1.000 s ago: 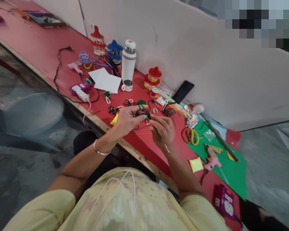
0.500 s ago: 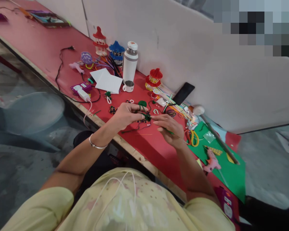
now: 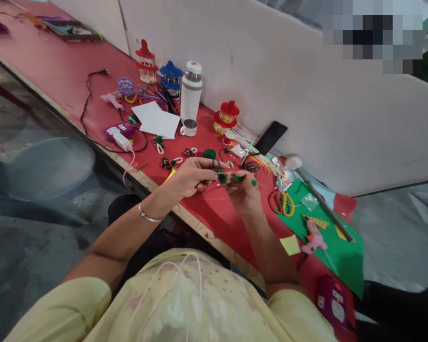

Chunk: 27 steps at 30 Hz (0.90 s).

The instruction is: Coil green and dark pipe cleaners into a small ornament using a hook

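My left hand (image 3: 190, 178) pinches a small piece of dark green crochet work (image 3: 222, 177), with green yarn (image 3: 217, 164) running over its fingers. Closed around a thin crochet hook with a green grip (image 3: 238, 179), my right hand (image 3: 245, 192) meets the piece from the right. The hook's tip is too small to make out. Just beyond my fingers lies a green yarn ball (image 3: 209, 154). Left of it are dark multicoloured crocheted pieces (image 3: 168, 163) with white bead loops, and a green one (image 3: 159, 141) with a bead loop.
A white bottle (image 3: 191, 92) and its cup (image 3: 189, 127) stand behind white papers (image 3: 157, 121). Toward the right are a black phone (image 3: 272, 137), scissors (image 3: 287, 204), a pink glue gun (image 3: 314, 237) on a green sheet (image 3: 349, 256), and a power strip (image 3: 335, 304). Small model pavilions (image 3: 228, 116) stand along the wall.
My right hand has turned palm up and moved slightly left, bringing the hook against the green piece. My left hand has shifted slightly, uncovering more of the beaded pieces.
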Each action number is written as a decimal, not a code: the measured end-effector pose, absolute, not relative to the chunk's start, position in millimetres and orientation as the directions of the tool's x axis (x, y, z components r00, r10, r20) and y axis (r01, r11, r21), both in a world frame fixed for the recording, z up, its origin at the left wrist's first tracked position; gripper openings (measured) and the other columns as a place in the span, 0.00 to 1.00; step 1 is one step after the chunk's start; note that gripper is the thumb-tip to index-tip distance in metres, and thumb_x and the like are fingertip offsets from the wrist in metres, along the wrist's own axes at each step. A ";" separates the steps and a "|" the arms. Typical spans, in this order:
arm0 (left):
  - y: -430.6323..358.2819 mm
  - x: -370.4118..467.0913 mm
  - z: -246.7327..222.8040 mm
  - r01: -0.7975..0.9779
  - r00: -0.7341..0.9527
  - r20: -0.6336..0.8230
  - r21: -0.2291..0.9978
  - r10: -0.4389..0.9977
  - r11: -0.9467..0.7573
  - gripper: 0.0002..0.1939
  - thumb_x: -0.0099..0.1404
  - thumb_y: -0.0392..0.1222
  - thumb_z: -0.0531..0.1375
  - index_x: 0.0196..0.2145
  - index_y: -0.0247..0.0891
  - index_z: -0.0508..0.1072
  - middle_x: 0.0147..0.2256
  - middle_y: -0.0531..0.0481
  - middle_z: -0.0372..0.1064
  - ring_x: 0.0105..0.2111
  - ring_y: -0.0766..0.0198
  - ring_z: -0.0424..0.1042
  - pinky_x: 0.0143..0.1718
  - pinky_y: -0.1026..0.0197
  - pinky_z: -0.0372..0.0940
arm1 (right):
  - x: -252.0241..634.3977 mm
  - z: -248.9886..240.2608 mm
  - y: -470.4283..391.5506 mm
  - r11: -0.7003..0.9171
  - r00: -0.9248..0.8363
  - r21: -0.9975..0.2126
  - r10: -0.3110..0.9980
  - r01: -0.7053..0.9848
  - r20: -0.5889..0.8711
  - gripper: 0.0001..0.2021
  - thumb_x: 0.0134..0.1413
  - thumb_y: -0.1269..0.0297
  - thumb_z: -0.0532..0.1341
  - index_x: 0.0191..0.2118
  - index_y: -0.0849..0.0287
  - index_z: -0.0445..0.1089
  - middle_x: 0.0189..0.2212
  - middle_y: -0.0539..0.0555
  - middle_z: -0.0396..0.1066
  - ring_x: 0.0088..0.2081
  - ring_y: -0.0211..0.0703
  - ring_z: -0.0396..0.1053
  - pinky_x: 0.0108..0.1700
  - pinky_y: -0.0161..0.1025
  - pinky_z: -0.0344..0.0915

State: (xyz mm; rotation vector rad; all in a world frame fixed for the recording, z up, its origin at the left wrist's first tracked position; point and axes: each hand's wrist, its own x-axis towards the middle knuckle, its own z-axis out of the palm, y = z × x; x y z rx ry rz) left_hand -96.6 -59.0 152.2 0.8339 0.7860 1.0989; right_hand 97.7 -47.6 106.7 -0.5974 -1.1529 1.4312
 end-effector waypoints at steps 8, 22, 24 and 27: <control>-63.4 -96.3 148.0 -0.405 0.133 -0.055 0.908 0.990 0.105 0.18 0.50 0.39 0.73 0.40 0.32 0.87 0.21 0.52 0.71 0.16 0.74 0.60 0.15 0.68 0.43 | 96.9 102.1 -52.6 0.514 -0.205 -0.845 0.820 -0.147 0.535 0.12 0.66 0.47 0.67 0.46 0.44 0.83 0.48 0.53 0.85 0.45 0.48 0.81 0.45 0.48 0.78; -69.4 -62.7 139.8 -0.548 -0.194 0.009 0.829 0.981 -0.116 0.20 0.48 0.36 0.77 0.41 0.36 0.87 0.27 0.56 0.74 0.23 0.75 0.64 0.24 0.70 0.57 | 79.1 95.3 -62.0 0.799 -0.046 -0.479 0.529 0.364 0.847 0.11 0.68 0.52 0.66 0.53 0.38 0.80 0.46 0.54 0.78 0.47 0.48 0.77 0.53 0.53 0.75; -71.3 -64.6 143.2 -0.585 -0.120 -0.054 0.810 0.991 -0.027 0.21 0.48 0.38 0.77 0.42 0.36 0.86 0.23 0.57 0.70 0.20 0.76 0.61 0.20 0.69 0.51 | 73.9 92.7 -58.7 0.820 0.013 -0.480 0.501 0.310 0.865 0.11 0.68 0.53 0.66 0.53 0.33 0.80 0.46 0.53 0.78 0.47 0.48 0.77 0.52 0.52 0.75; -69.6 -78.6 147.7 -0.626 0.067 -0.139 0.765 0.988 0.150 0.20 0.48 0.39 0.77 0.40 0.35 0.85 0.23 0.56 0.69 0.18 0.75 0.61 0.17 0.69 0.44 | 77.5 94.4 -50.6 0.851 -0.012 -0.487 0.499 0.197 0.867 0.10 0.65 0.51 0.68 0.50 0.32 0.81 0.45 0.52 0.80 0.45 0.49 0.78 0.51 0.54 0.75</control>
